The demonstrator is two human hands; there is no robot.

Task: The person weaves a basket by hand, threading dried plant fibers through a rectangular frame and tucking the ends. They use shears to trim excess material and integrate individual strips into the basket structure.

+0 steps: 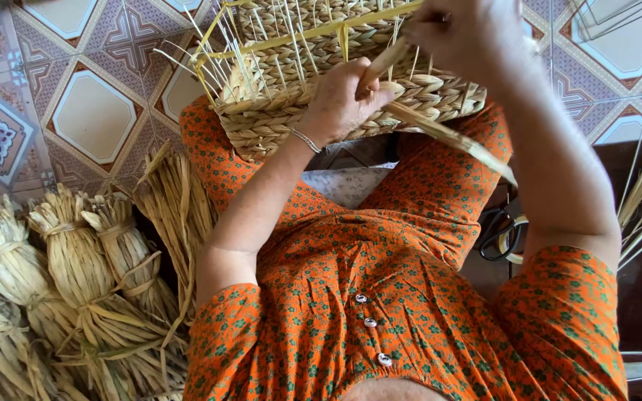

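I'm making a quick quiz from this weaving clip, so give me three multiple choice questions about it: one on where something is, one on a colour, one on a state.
1. Where do the tied bundles of dried straw lie?
A. on the patterned tile floor, at the person's left
B. inside the basket
C. on the person's lap

2. What colour is the strip tied along the woven basket?
A. blue
B. yellow
C. red

3. What is the left hand doing?
A. lying open on the floor
B. holding scissors
C. gripping a straw strand against the basket

Answers: 1 A, the bundles rest on the tiles beside the left arm. 2 B, the yellow strip crosses the uprights. 3 C, its fingers close round the strand.
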